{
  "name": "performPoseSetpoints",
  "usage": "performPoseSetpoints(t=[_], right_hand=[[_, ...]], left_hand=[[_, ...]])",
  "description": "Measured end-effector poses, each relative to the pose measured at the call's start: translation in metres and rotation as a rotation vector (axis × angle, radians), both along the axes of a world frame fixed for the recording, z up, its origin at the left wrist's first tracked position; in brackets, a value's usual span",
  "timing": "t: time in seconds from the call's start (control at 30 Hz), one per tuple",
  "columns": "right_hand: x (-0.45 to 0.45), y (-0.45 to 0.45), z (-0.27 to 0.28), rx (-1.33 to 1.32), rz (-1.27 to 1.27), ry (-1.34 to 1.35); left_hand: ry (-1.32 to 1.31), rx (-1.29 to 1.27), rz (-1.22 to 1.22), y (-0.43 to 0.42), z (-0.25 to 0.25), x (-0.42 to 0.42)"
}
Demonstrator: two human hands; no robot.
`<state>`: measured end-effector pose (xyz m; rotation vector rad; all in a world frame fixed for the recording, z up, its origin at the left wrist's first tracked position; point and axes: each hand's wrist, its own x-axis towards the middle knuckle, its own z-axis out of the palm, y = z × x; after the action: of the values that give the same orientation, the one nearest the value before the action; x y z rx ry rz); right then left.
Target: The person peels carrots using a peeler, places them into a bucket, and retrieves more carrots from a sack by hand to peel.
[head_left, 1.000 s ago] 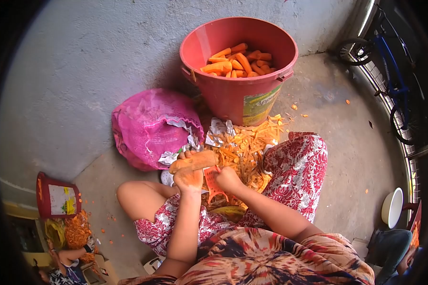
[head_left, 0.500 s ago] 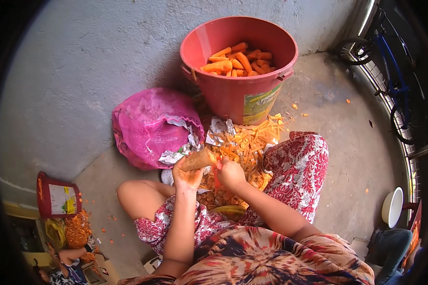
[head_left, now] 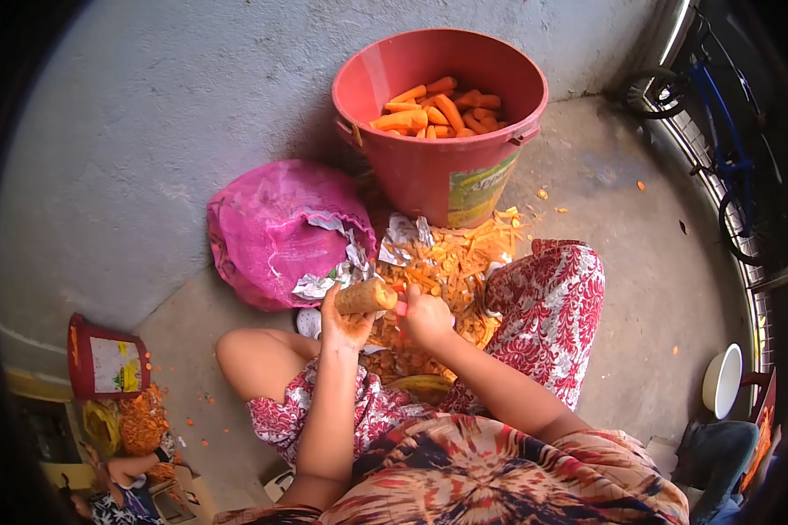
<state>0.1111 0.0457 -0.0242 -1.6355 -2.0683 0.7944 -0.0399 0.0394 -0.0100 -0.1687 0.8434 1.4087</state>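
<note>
My left hand (head_left: 346, 326) is closed round a thick, dull orange carrot (head_left: 364, 297), whose blunt end points right. Close to that end, my right hand (head_left: 426, 318) grips a red-orange peeler (head_left: 400, 308), mostly hidden by the fingers. Beneath both hands, a heap of orange peelings (head_left: 455, 269) lies on the floor between my legs. Behind it stands a large red bucket (head_left: 429, 175) holding several bright orange carrots (head_left: 449, 112). To its left is a pink mesh sack (head_left: 276, 236) with crumpled paper at its mouth.
At the lower left are a small red bucket (head_left: 105, 359), another peelings pile (head_left: 144, 420) and another person's arm (head_left: 130, 468). On the right are a white basin (head_left: 722, 381), a blue bicycle (head_left: 718, 131) and a person's jeans-clad leg (head_left: 718, 455).
The carrot has turned from lying across my open left palm to being gripped with its end toward the right. The peeler, earlier plainly visible, is now mostly covered by my right hand.
</note>
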Motion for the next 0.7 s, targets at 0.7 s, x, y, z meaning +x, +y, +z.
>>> performPoseSetpoints(t=[0.7], right_hand=[[0.03,0.044,-0.032,-0.245,-0.262,-0.01]], left_hand=[[-0.08,0.099,0.254,0.008,-0.034,-0.028]])
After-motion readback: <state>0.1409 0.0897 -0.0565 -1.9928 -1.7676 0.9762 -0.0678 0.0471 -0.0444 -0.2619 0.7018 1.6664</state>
